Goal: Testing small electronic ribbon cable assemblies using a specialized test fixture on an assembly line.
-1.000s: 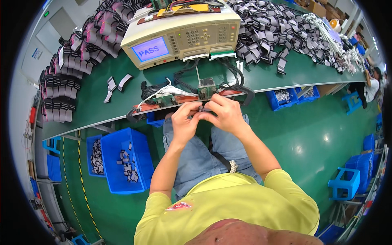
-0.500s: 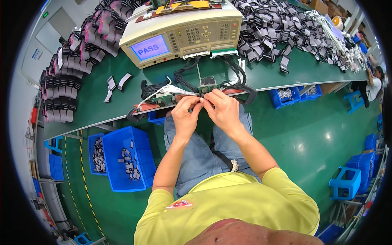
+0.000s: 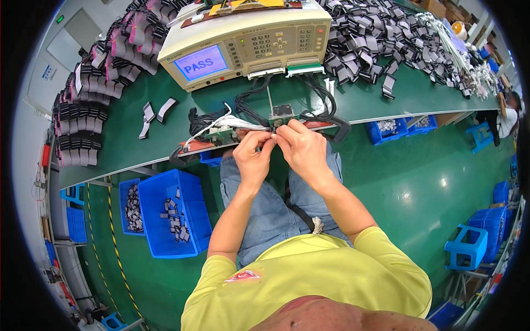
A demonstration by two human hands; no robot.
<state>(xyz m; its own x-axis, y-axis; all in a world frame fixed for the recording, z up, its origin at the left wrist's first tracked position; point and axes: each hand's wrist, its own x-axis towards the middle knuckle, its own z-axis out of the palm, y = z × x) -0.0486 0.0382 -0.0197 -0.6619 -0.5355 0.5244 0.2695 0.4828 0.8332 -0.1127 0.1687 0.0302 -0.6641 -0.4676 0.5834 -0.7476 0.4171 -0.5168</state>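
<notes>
My left hand (image 3: 253,159) and my right hand (image 3: 302,148) meet at the bench's front edge, thumbs and fingertips pinched together. Whatever lies between them is hidden by the fingers. Just beyond the fingertips is a small test fixture (image 3: 282,111) with a dark top. Black wires (image 3: 247,103) and white wires (image 3: 234,119) run from this area toward the beige cable tester (image 3: 290,41). Its lit screen (image 3: 201,62) shows large dark lettering. A second small green board (image 3: 222,135) with connectors sits left of my left hand.
Three loose grey ribbon cables (image 3: 165,110) lie on the green bench (image 3: 359,102). Bundled cables (image 3: 80,134) are stacked at left; a heap of ribbon cables (image 3: 381,44) spreads at right. Blue bins (image 3: 190,209) stand below the bench. Another person (image 3: 507,117) is at far right.
My hands stay pinched together at the same spot by the fixture. The whole view has shifted very slightly; nothing else visibly differs.
</notes>
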